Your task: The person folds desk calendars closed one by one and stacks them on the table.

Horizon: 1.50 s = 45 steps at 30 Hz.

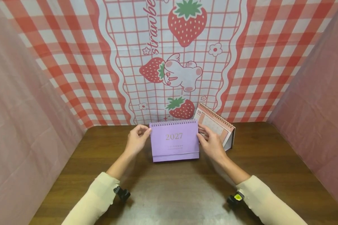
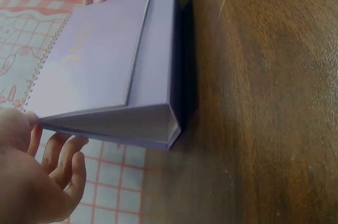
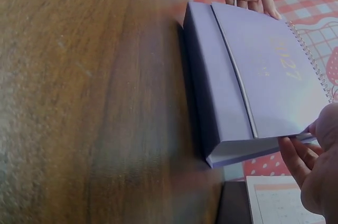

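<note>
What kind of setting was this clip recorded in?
Probably a small staged recording booth: a wooden table boxed in by plain pink side drapes and a strawberry-print checked backdrop, with what look like small cameras worn at both wrists.

The table (image 1: pixel 174 193) has a brown top with wood grain, which spreads to both outer sides of the two hands. Between the fingers of the left hand (image 1: pixel 136 139) and those of the right hand (image 1: pixel 212 142) is a purple calendar (image 1: pixel 174 142); its lower part is close to the wood, but I cannot tell if it touches. Just behind the right fingers, and reaching further to their right, a pink and white calendar (image 1: pixel 211 123) stands at an angle on the table. Nearer than all the fingers, the wood shows a pale shine.
</note>
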Each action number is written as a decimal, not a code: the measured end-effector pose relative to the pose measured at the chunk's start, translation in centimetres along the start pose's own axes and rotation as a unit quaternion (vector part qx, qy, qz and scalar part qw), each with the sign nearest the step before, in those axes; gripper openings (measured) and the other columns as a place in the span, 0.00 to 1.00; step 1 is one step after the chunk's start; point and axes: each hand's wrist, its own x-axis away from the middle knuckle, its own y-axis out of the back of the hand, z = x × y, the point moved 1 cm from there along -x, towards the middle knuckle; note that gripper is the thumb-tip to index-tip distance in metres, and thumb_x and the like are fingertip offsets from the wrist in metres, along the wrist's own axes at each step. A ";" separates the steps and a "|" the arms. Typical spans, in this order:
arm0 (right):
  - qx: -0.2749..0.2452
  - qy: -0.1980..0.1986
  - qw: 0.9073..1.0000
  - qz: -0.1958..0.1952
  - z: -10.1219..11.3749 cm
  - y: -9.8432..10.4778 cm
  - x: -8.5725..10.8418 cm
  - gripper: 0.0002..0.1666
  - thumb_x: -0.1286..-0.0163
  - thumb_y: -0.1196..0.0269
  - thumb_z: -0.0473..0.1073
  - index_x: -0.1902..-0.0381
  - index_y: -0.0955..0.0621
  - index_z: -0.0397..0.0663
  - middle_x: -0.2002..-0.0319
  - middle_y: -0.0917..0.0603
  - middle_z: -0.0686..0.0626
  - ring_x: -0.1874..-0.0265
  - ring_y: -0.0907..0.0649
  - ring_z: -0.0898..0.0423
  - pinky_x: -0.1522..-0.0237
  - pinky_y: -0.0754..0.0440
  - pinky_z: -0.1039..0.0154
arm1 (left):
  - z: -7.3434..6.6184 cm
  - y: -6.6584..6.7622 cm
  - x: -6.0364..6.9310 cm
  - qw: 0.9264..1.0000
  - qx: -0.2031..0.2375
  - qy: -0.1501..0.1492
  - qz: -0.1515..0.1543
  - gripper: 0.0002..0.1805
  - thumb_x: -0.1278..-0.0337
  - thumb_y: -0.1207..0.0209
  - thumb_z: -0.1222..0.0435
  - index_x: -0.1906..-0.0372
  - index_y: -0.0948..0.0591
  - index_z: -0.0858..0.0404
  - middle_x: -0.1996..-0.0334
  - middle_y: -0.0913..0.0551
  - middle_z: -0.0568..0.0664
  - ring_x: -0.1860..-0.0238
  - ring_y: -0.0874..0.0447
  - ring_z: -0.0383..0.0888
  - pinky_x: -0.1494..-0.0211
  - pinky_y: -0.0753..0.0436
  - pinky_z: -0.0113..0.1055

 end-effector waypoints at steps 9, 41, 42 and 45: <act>0.014 0.000 1.000 -0.014 0.0 0.0 -0.3 0.25 0.16 0.37 0.30 0.26 0.20 0.29 0.36 0.11 0.26 0.38 0.08 0.30 0.44 0.08 0.70 | -0.3 0.0 -0.2 0.999 -0.035 -0.002 0.005 0.13 0.17 0.35 0.61 0.52 0.12 0.70 0.55 0.07 0.69 0.54 0.06 0.63 0.54 0.13 0.27; 0.044 -0.049 0.998 0.015 -0.1 -0.3 0.7 0.27 0.16 0.37 0.35 0.24 0.21 0.28 0.38 0.09 0.27 0.43 0.06 0.34 0.47 0.09 0.70 | 0.4 -0.3 0.5 0.995 -0.094 0.036 0.009 0.15 0.25 0.29 0.59 0.45 0.06 0.66 0.48 0.04 0.63 0.57 0.03 0.51 0.62 0.17 0.27; 0.045 -0.056 0.997 0.018 -0.1 -0.3 0.7 0.28 0.16 0.37 0.36 0.23 0.22 0.29 0.38 0.09 0.28 0.44 0.06 0.35 0.50 0.11 0.73 | 0.4 -0.3 0.6 0.995 -0.097 0.038 0.009 0.15 0.25 0.28 0.59 0.46 0.06 0.65 0.49 0.03 0.63 0.56 0.02 0.51 0.62 0.17 0.27; 0.047 -0.064 0.997 0.022 -0.2 -0.4 0.9 0.30 0.16 0.37 0.38 0.22 0.23 0.31 0.38 0.09 0.28 0.46 0.06 0.37 0.51 0.11 0.72 | 0.5 -0.4 0.8 0.994 -0.103 0.042 0.019 0.15 0.27 0.28 0.60 0.45 0.06 0.65 0.50 0.03 0.63 0.53 0.01 0.55 0.60 0.13 0.30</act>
